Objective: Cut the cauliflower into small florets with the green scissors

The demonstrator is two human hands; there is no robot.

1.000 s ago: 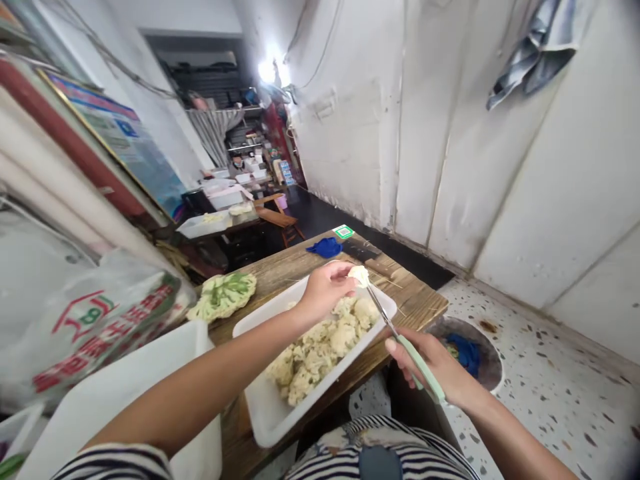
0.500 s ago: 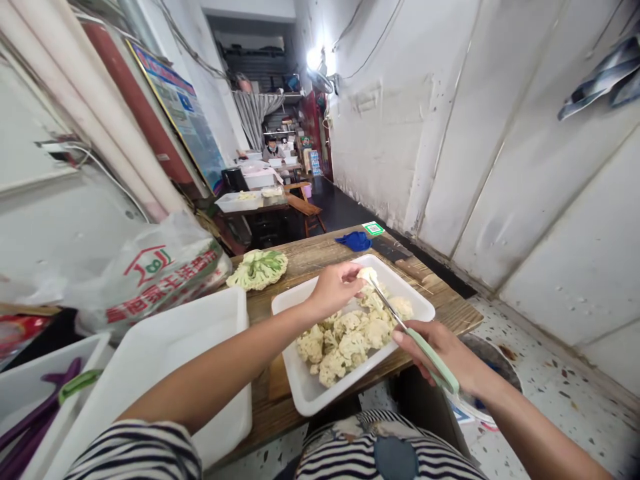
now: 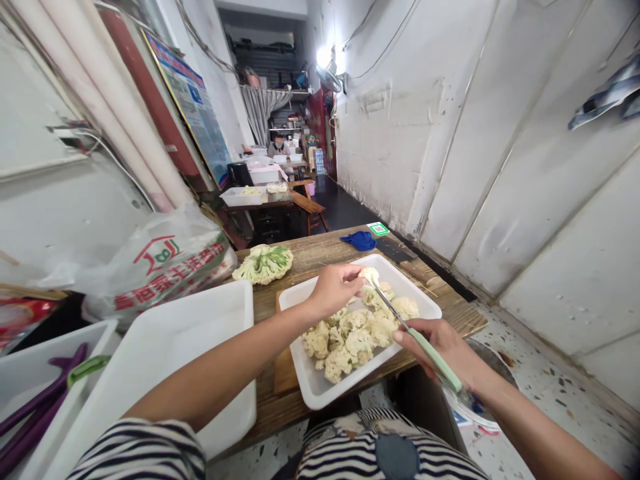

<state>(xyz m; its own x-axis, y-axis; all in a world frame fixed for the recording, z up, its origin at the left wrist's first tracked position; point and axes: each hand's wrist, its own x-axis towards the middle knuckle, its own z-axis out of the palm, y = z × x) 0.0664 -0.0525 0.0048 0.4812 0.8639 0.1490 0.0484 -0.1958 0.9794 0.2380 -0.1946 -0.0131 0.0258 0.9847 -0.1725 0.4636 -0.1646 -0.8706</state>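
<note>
My left hand (image 3: 339,288) is closed in a pinch on a small cauliflower floret (image 3: 370,275) over the far side of a white tray (image 3: 313,399). My right hand (image 3: 440,347) grips a slim knife (image 3: 433,357) with a mint-green handle. Its narrow metal blade points up and left, and its tip meets the underside of the floret. Several cut cauliflower florets (image 3: 350,337) lie heaped in the tray beneath both hands. Behind the left hand, a larger cauliflower piece (image 3: 265,264) rests on the wooden table (image 3: 315,245), its green stem side up.
Left of the tray stands another white tub (image 3: 220,313), beside a bin holding purple eggplants (image 3: 40,413). A printed plastic bag (image 3: 165,267) sits behind them. A blue cloth (image 3: 359,241) and a QR card (image 3: 379,229) lie at the table's far edge. A bucket (image 3: 493,373) stands at right.
The view has shifted slightly, so the scene sits a little further right. Both hands keep their hold, with the knife still against the floret. The distant person is now hardly visible.
</note>
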